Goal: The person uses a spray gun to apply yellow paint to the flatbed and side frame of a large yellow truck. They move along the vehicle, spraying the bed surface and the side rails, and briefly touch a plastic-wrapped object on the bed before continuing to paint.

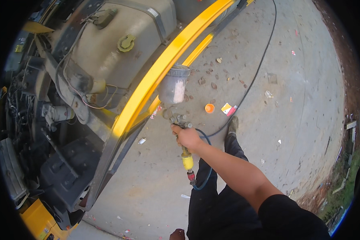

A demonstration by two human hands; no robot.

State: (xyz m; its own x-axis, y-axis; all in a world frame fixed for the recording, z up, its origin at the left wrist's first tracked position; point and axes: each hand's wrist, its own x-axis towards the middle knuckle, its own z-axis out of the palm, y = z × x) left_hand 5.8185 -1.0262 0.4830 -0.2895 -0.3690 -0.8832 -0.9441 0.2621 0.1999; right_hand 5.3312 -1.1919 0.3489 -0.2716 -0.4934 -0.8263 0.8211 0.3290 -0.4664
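My right hand [187,139] is closed around the handle of a paint spray gun [179,118]. On top of the gun stands a translucent, paint-smeared cup [173,90]. Below the hand come a yellow fitting [187,161] and a red coupler [191,176], joined to a blue-green hose [204,185]. Just left of the gun, a long metal rail [156,68] rises in a curve. Its upper length is glossy yellow and its lower end dull grey. The cup overlaps the rail's edge in this view; whether they touch I cannot tell. My left hand is not in view.
Left of the rail sits a dusty tank [104,48] with a yellowish cap [126,43], amid vehicle parts and cables. A dark hose [264,54] trails over the concrete floor [300,120]. An orange cup [209,108], dry leaves and scraps lie near my foot [233,125].
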